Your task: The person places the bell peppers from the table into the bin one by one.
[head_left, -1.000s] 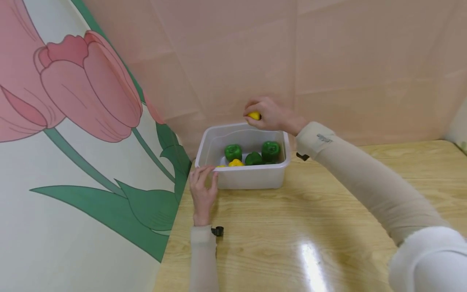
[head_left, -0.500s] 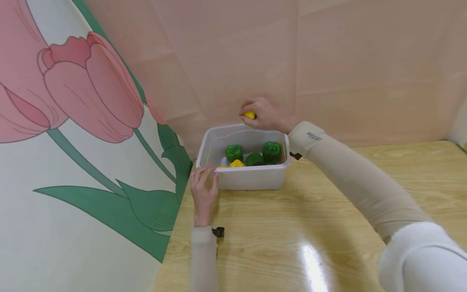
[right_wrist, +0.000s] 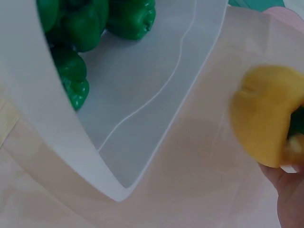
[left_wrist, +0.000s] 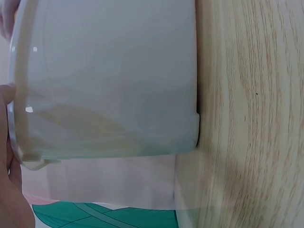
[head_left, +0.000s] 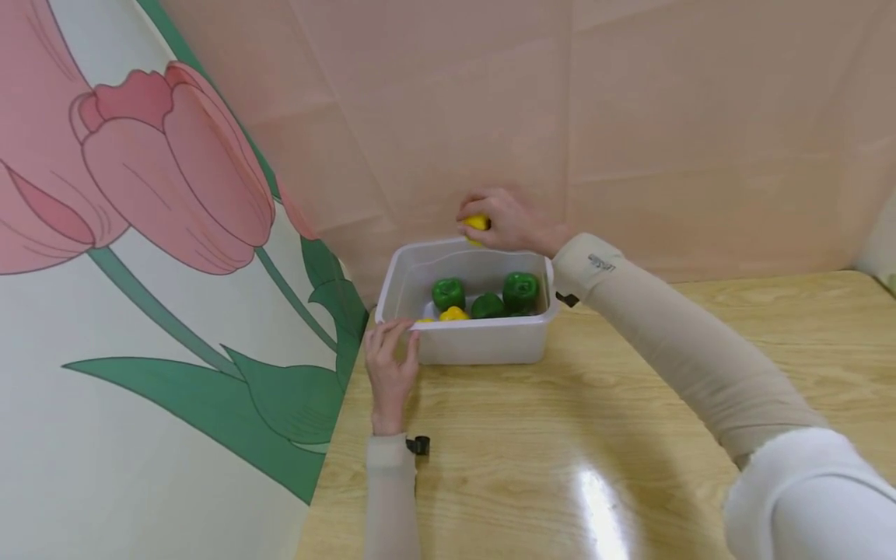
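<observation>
A yellow bell pepper (head_left: 477, 223) is gripped in my right hand (head_left: 507, 220), held up over the far rim of a white plastic bin (head_left: 483, 342). In the right wrist view the yellow pepper (right_wrist: 266, 116) hangs outside the bin wall, slightly blurred. My left hand (head_left: 390, 365) pinches the bin's near left corner, the thumb on the outer side of the rim. Inside the bin lie several green bell peppers (head_left: 520, 290) and a yellow pepper (head_left: 453, 313). Another bit of yellow by the left fingers is mostly hidden by the near wall.
The bin stands on a wood-grain table (head_left: 525, 435), close to a pinkish cloth backdrop (head_left: 665, 155). On the left rises a panel with a tulip print (head_left: 175, 163). A small black camera (head_left: 418, 446) is strapped at the left wrist.
My right hand has shifted a little left with the yellow pepper, and slightly more of the pepper shows below the fingers. My left hand stays at the bin's corner.
</observation>
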Available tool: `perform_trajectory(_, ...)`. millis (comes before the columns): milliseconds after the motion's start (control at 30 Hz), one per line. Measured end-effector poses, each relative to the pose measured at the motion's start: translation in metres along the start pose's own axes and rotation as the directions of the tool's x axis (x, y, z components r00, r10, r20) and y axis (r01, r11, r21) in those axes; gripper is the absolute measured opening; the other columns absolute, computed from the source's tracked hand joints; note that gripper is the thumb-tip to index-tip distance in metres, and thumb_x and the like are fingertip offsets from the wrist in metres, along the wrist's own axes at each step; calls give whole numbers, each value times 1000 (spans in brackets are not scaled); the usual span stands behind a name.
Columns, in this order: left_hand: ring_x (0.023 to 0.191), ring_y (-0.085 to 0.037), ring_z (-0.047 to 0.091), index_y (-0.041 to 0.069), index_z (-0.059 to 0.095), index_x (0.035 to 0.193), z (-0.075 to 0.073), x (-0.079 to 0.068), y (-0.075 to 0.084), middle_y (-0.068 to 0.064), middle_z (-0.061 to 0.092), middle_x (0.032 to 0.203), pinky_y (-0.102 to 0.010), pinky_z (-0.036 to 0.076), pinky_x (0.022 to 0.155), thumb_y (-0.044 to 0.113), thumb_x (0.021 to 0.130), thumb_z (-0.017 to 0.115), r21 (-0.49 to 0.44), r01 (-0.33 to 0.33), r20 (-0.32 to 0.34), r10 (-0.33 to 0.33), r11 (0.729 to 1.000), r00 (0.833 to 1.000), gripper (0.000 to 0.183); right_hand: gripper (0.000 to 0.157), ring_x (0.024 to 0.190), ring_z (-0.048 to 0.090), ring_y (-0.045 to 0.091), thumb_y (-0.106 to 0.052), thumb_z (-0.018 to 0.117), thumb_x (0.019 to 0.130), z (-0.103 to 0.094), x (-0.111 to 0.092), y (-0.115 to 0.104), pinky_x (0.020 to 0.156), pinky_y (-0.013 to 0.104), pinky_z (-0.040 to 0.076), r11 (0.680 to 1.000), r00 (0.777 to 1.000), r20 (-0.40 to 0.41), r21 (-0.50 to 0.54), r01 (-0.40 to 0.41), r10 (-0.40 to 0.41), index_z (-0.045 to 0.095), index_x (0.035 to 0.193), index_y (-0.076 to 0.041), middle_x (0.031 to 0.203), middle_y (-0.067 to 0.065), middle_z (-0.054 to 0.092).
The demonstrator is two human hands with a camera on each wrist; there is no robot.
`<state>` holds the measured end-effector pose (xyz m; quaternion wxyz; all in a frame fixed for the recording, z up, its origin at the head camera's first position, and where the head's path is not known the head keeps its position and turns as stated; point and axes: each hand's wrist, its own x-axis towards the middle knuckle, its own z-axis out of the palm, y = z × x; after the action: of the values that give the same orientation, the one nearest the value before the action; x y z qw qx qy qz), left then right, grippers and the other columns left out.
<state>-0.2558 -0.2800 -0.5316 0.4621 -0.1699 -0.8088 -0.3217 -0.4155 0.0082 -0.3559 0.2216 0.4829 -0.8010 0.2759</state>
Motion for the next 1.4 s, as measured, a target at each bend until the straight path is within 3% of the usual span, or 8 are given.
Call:
perform_trajectory(267,104,-35,62,8,80,114,1,2,1,-11,74,116,-60,45,117,13,97,80,-23,-2,-7,2,1000,1000,17,9,94,71,35,-3,77,96,-6,2,-1,82,53,62,995,994,-105,84,53,-44,81,103,1,108,18,76)
perform_trajectory(567,105,-36,62,8,80,114,0,2,2,-12,75,116,-61,46,116,12,97,80,-19,4,1,-4,1000,1000,17,15,105,72,34,-12,76,100,-13,-2,-4,94,48,62,999,999,-50,36,23,-21,81,109,-2,116,17,76)
perform_trajectory(700,104,-34,62,9,80,115,-2,4,3,-11,74,116,-54,49,110,13,98,79,-11,4,9,-4,1000,1000,18,16,105,72,32,-14,76,100,-16,-5,-5,94,48,62,999,999,-44,19,27,-26,81,110,-2,116,16,76)
perform_trajectory(867,102,-31,60,11,78,117,-4,5,6,-8,72,118,-44,47,92,20,101,77,13,16,59,-17,1000,998,18,15,103,71,33,-12,75,99,-21,-11,-5,92,50,61,999,997,-62,-12,40,-40,81,109,-2,113,16,76)
perform_trajectory(1100,104,-33,57,10,76,119,-6,13,6,-11,70,122,-45,46,91,26,104,72,38,-3,156,-3,999,988,22,17,105,71,33,-14,77,99,-28,-20,-4,94,51,60,999,997,-76,-36,-11,8,81,111,-3,115,15,76)
perform_trajectory(1267,103,-34,57,9,76,116,-7,19,4,-12,70,121,-46,46,89,25,104,73,65,-26,183,14,998,983,21,21,109,71,34,-18,75,101,-34,-29,-4,98,52,60,995,997,-39,-63,-72,69,80,116,-4,119,14,75)
perform_trajectory(1400,101,-34,58,8,76,113,-7,23,4,-12,71,117,-46,46,87,24,103,73,78,-32,193,16,996,981,19,21,109,72,37,-16,76,99,-39,-38,-3,98,54,60,995,997,-46,-84,-59,55,79,116,-3,119,17,76)
